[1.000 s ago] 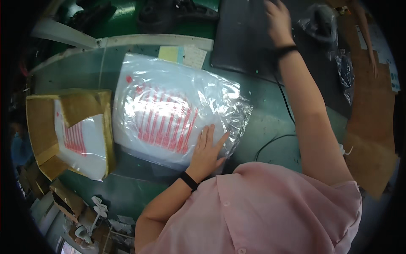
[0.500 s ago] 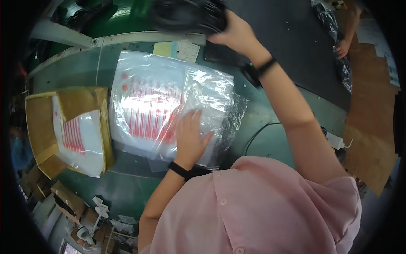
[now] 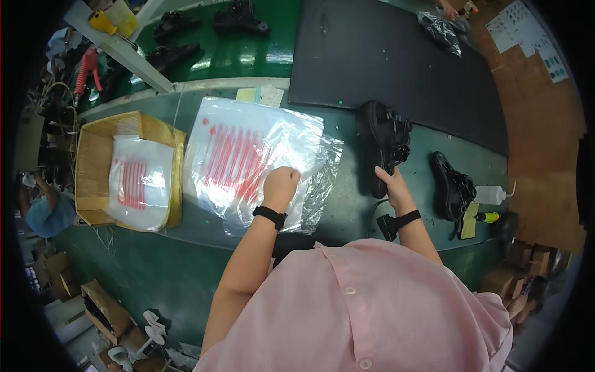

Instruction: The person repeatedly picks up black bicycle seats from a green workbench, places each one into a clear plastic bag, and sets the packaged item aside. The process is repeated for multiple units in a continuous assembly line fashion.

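Both hands were occupied: the left hand (image 3: 282,184) was pinched on a clear plastic bag (image 3: 260,158) lying on the green counter (image 3: 347,198), the right hand (image 3: 392,186) closed on a black sandal (image 3: 387,146). The slippery film could slide, judging by its loose edge.

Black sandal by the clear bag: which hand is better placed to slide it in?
Right. The right hand already grips the black sandal, while the left hand pinches the clear plastic bag near its edge, likely to hold it.
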Available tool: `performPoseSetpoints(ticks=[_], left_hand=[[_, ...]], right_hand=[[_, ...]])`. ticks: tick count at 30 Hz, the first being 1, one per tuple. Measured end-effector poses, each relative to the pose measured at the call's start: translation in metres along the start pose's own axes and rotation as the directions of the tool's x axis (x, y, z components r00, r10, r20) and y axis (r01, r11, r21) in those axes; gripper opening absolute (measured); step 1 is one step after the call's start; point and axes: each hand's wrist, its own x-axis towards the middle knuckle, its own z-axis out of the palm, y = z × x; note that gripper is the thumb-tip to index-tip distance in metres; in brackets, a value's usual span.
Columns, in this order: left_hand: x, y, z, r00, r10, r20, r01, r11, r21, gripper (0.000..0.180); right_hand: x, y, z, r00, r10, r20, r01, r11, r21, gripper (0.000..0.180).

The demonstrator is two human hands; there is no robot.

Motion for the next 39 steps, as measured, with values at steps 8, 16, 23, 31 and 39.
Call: performPoseSetpoints(ticks=[8, 16, 23, 31, 39], left_hand=[[-0.014, 0.014, 0.008, 0.976, 0.200, -0.088, -0.189, 0.975, 0.120, 0.017], [-0.009, 0.015, 0.033, 0.963, 0.257, 0.082, -0.270, 0.928, 0.258, 0.010], [-0.005, -0.024, -0.026, 0.989, -0.088, 0.115, 0.127, 0.910, -0.395, 0.022], [-0.011, -0.013, -0.013, 0.961, -0.086, 0.264, 0.254, 0.656, -0.711, 0.013], [-0.047, -0.098, -0.120, 0.908, -0.368, 0.201, 0.235, 0.052, -0.971, 0.005]], right_hand=[[0.007, -0.002, -0.002, 0.967, 0.175, 0.184, -0.176, 0.984, -0.010, 0.050], [-0.005, 0.023, 0.009, 0.944, 0.249, 0.217, -0.305, 0.908, 0.286, 0.027], [-0.053, -0.023, 0.045, 0.934, 0.086, 0.347, -0.184, 0.948, 0.261, 0.031], [-0.033, -0.005, 0.165, 0.789, 0.103, 0.605, -0.335, 0.898, 0.284, 0.038], [-0.001, 0.014, 0.142, 0.944, 0.038, 0.329, -0.070, 0.994, 0.085, 0.046]])
